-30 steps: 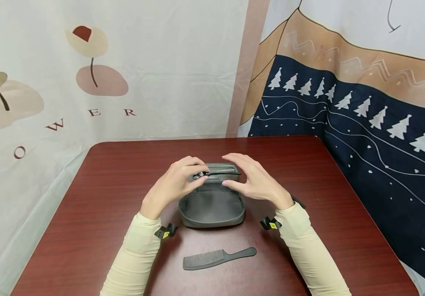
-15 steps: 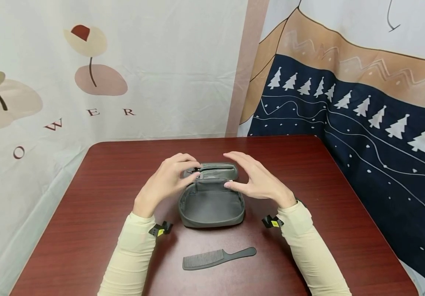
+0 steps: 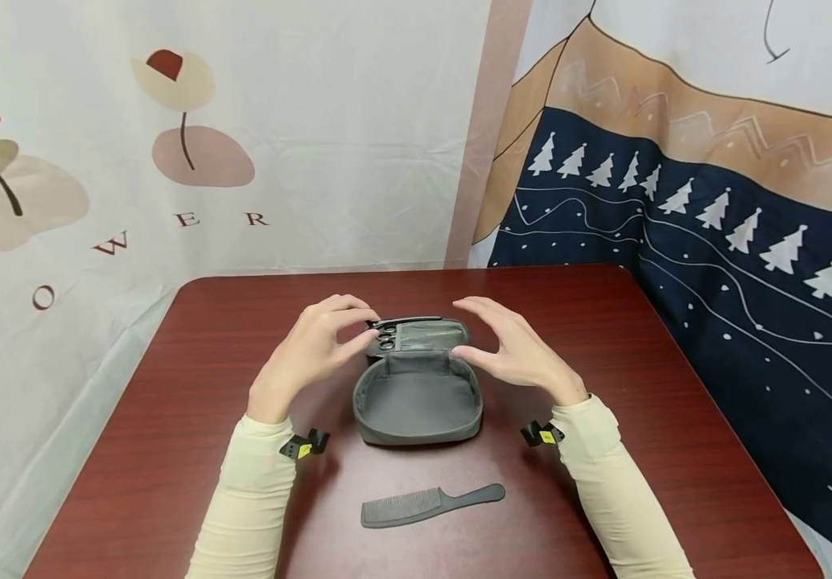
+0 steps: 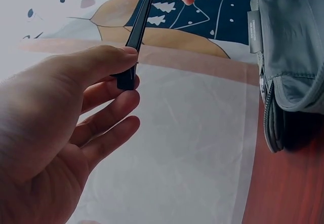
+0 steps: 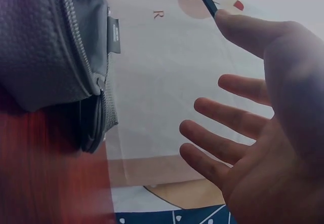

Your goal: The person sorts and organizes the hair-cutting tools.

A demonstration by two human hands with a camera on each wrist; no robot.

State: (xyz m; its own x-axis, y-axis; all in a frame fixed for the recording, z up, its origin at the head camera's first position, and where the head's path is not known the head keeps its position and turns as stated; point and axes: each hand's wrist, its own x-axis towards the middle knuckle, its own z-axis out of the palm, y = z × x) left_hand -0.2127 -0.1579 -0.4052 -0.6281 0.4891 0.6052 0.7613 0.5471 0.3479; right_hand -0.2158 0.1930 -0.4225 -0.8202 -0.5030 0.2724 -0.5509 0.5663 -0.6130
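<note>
My left hand (image 3: 307,346) pinches one end of a slim, tapered black hair clip (image 4: 137,36) between thumb and fingers. The clip stretches to the right above the far part of a grey zip bag (image 3: 416,434). This bag stands unzipped, its lid folded back away from me. Metal finger rings, apparently of scissors (image 3: 387,344), show at the left of the lid's clear pocket (image 3: 430,334). Right of the lid, my right hand (image 3: 521,350) hovers with spread, relaxed fingers. It holds nothing; in the right wrist view its thumb overlaps the clip's tip, contact unclear.
A dark grey comb (image 3: 430,507) lies on the red-brown table (image 3: 228,362) in front of the bag, handle to the right. Printed curtains (image 3: 343,145) hang behind the table and on its right side.
My left hand has moved left and slightly away from me, taking the hair clip along. The scissors' rings and clear pocket now show more. My right hand has shifted slightly right.
</note>
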